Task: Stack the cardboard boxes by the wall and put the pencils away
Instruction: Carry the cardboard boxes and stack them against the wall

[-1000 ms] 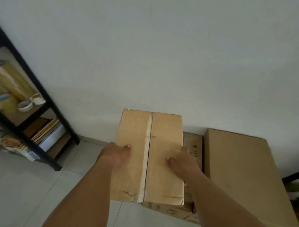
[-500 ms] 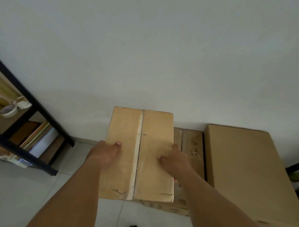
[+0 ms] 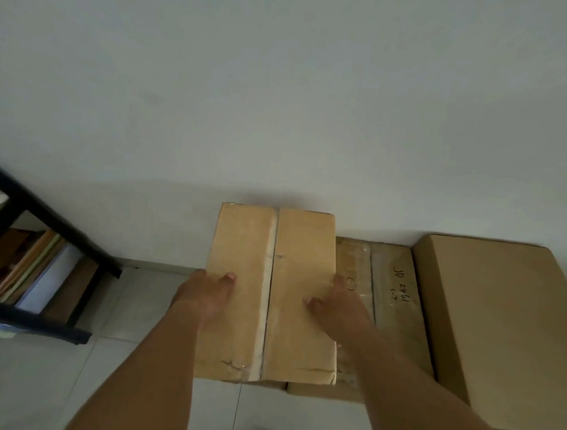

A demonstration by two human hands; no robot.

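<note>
Over the last second the taped cardboard box (image 3: 244, 245) has come down toward the wall (image 3: 270, 101) and now sits over the left part of the marker-labelled box (image 3: 393, 294), overhanging it on the left; whether it already rests there I cannot tell. The left hand (image 3: 204, 296) and right hand (image 3: 338, 306) clasp its sides, thumbs on top, fingers hidden below. Stacking looks nearly done for this box, with the larger box (image 3: 501, 319) beside it; no pencils show.
</note>
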